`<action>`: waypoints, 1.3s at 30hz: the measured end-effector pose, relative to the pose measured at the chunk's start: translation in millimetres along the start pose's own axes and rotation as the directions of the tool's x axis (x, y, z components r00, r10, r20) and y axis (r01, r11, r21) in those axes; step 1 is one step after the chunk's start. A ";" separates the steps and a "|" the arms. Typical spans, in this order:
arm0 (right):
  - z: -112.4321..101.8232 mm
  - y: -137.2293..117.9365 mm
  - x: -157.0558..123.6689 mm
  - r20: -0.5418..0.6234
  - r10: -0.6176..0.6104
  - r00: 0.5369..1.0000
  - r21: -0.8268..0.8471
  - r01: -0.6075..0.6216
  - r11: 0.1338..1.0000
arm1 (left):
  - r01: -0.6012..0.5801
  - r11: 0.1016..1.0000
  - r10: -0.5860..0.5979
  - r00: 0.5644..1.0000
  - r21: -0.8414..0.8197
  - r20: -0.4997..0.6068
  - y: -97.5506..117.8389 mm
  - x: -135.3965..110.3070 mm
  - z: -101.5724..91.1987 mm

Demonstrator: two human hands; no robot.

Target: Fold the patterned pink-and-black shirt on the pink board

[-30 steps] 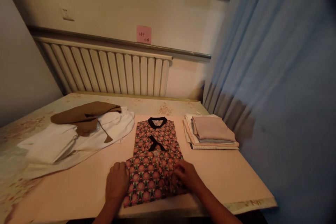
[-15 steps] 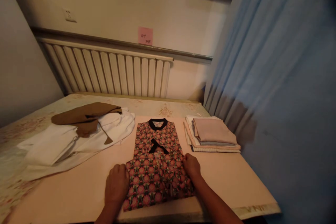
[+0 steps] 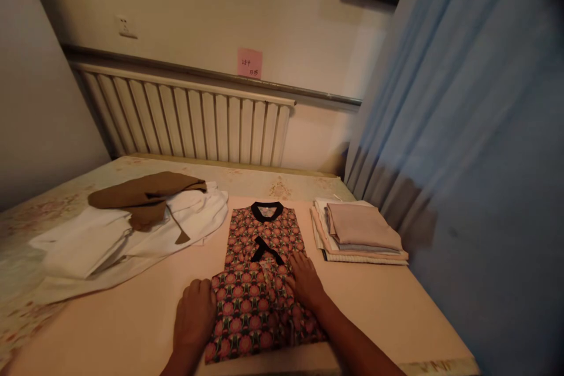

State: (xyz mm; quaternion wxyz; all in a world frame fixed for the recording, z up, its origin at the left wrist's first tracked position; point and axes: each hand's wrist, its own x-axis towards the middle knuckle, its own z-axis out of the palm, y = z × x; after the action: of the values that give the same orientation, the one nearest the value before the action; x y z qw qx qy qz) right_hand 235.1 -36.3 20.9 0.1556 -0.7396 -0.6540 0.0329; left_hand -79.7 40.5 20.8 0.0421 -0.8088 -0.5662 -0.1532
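Observation:
A folded floral garment with a black collar and black ties lies in front of me on a pink board. My left hand rests flat at the garment's lower left edge, fingers on the fabric's border. My right hand lies palm down on the garment's right middle part, fingers spread over the pattern. Neither hand grips anything.
A heap of white cloth with a brown garment on top lies at the left. A stack of folded pale fabrics sits at the right. A radiator lines the wall behind; a blue curtain hangs on the right.
My right hand has slid from the garment's lower right edge up and inward onto its middle. The left hand has stayed at the lower left edge. The view has tilted slightly.

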 end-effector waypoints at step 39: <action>-4.5 -17.4 -121.2 -0.205 -0.104 0.973 0.291 0.162 0.943 | 0.364 0.787 -0.204 0.915 -0.499 0.347 2.3 29.2 9.1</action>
State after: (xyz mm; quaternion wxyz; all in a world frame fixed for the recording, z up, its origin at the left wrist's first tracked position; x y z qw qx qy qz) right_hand 202.3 -154.0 11.1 0.3306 -0.6604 -0.6721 0.0536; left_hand -66.6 68.3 21.0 -0.2963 -0.7036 -0.6137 -0.2011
